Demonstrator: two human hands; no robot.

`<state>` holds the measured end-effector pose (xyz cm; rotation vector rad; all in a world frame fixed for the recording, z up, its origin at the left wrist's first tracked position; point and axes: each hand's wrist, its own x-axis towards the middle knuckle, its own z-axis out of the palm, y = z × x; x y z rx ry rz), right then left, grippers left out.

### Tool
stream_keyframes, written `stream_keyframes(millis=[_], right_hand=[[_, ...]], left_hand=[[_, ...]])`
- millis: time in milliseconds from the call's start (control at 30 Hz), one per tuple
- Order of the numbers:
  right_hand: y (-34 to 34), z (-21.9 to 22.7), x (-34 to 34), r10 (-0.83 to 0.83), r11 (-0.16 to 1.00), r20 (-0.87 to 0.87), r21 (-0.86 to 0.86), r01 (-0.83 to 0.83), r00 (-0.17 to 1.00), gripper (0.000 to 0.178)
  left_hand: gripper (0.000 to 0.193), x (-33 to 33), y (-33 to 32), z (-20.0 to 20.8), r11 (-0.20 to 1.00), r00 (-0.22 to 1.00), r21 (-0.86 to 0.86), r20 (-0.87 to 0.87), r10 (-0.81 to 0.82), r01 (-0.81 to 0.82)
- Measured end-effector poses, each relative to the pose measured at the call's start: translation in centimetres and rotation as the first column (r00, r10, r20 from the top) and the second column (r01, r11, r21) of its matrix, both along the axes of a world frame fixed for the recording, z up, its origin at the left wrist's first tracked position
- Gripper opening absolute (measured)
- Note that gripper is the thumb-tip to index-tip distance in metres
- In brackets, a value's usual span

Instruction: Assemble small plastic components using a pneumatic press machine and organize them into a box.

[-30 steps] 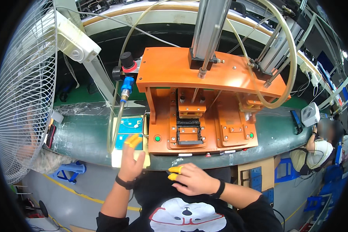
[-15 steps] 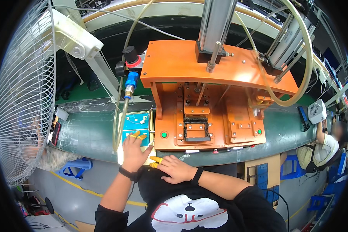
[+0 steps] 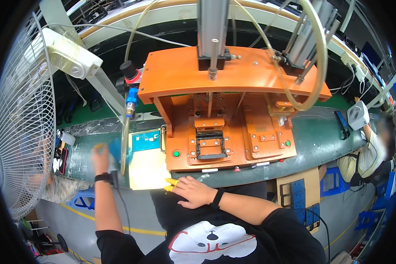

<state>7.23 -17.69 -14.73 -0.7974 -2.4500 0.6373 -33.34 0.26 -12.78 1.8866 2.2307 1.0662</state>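
Observation:
My left hand (image 3: 100, 159) is left of the pale yellow board, over the green bench, smeared by motion. A blurred blue sheet (image 3: 119, 150) hangs at its right side and appears gripped by the fingers, though the grip itself is unclear. Another blue sheet (image 3: 141, 141), with small pale pieces on it, lies on the far part of the pale yellow board (image 3: 148, 172). My right hand (image 3: 192, 192) rests near the board's front right corner, holding nothing. Its fingers are stretched out and apart, with yellow finger cots on two of them.
An orange pneumatic press (image 3: 233, 72) stands right of the board, with a black frame (image 3: 210, 156) in its fixture. An air hose (image 3: 126, 141) drops beside the board. A caged fan (image 3: 24, 119) is at left. A person (image 3: 366, 160) sits at far right.
My left hand has moved left off the board, and the nearer blue sheet has left the board with it. The right hand stays nearly still. The view has shifted a little.

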Motion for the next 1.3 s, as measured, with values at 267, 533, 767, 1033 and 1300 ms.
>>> stream_keyframes(millis=[267,533,767,1033,1300], right_hand=[[-1.2,6.3,4.5,-0.093,0.995,-0.168,0.023,0.099,0.981,0.047],[0.9,14.3,11.8,-0.542,0.755,-0.133,0.357,0.55,0.83,0.024],[0.2,18.4,15.2,-0.42,0.686,-0.469,0.398,0.61,0.777,0.018],[-14.9,13.9,28.0,-0.543,0.558,-0.803,-0.565,0.607,-0.248,0.026],[-15.6,1.6,42.0,-0.359,0.575,-0.563,-0.762,0.299,-0.744,0.022]], left_hand=[[0.024,0.0,-9.0,8.5,0.98,0.923,0.077,0.329,-0.198,0.183],[0.026,10.3,-19.1,13.6,0.646,0.673,-0.377,0.677,-0.297,0.664],[0.027,25.7,-12.5,12.2,0.477,0.375,-0.07,0.721,-0.583,0.876],[0.032,33.9,-2.6,11.9,0.555,0.553,-0.022,0.132,-0.823,0.831],[0.028,31.4,4.8,7.5,0.612,0.644,-0.217,0.372,-0.668,0.76]])
